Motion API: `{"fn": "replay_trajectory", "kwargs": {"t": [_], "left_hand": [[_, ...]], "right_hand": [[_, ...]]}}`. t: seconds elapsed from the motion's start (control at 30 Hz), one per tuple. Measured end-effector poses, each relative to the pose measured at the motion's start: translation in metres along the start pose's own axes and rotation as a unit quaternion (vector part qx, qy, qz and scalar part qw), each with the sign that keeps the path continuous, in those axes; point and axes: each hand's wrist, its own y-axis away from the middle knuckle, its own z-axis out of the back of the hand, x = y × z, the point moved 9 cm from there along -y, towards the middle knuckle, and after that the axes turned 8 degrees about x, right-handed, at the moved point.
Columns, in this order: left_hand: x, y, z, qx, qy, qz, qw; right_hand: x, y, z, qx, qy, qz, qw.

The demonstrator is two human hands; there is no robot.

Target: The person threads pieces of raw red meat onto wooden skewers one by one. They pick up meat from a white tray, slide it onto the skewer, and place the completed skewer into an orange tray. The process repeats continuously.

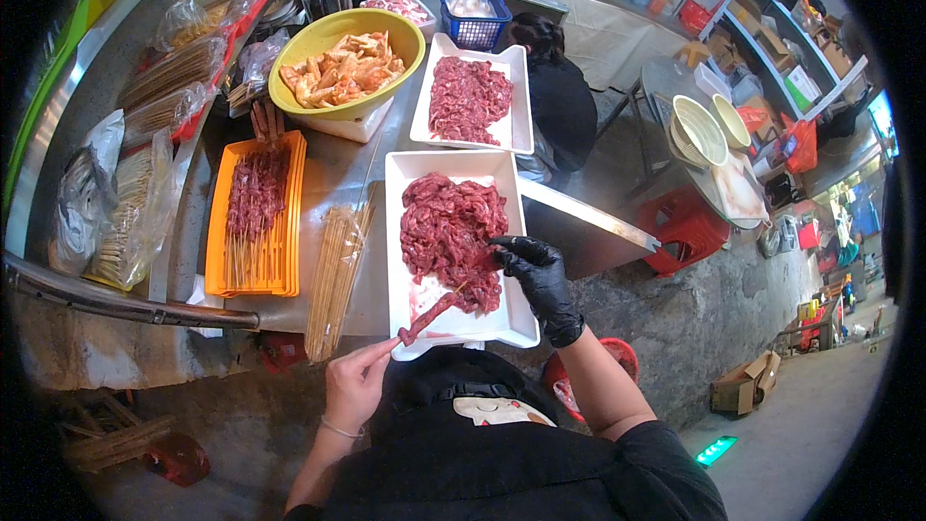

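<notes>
My bare left hand (356,383) pinches the near end of a skewer threaded with raw meat (431,316), over the near left part of a white plastic tray (524,315). Its pale tip points up and right. Sliced raw red meat (452,231) is heaped in this tray. My right hand (534,281), in a black glove, is at the heap's right side, thumb and fingertips closed on a piece of the meat. To the left lies a clear bag of wooden skewers (336,275). Beyond it, loaded meat skewers (255,195) rest in stacked orange trays (294,213).
A second white tray of meat (521,98) adjoins the far edge. Behind stand a yellow bowl of chicken wings (286,61) and a blue basket (470,30). A person in black (563,101) sits low beyond the table. A red stool (680,231) stands to the right.
</notes>
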Motion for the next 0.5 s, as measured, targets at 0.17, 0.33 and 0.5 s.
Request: {"fn": "replay_trajectory", "kwargs": {"t": [0.17, 0.33, 0.5], "left_hand": [[0.025, 0.001, -0.004, 0.045, 0.097, 0.067, 0.992], [0.043, 0.0, -0.01, 0.092, 0.132, 0.121, 0.98], [0.035, -0.007, 0.0, 0.081, 0.083, 0.07, 0.991]], "right_hand": [[-0.043, -0.002, 0.02, 0.046, -0.192, -0.054, 0.979], [-0.06, -0.006, 0.014, 0.139, -0.168, -0.023, 0.976], [-0.036, 0.0, 0.019, 0.105, -0.133, -0.103, 0.98]]}}
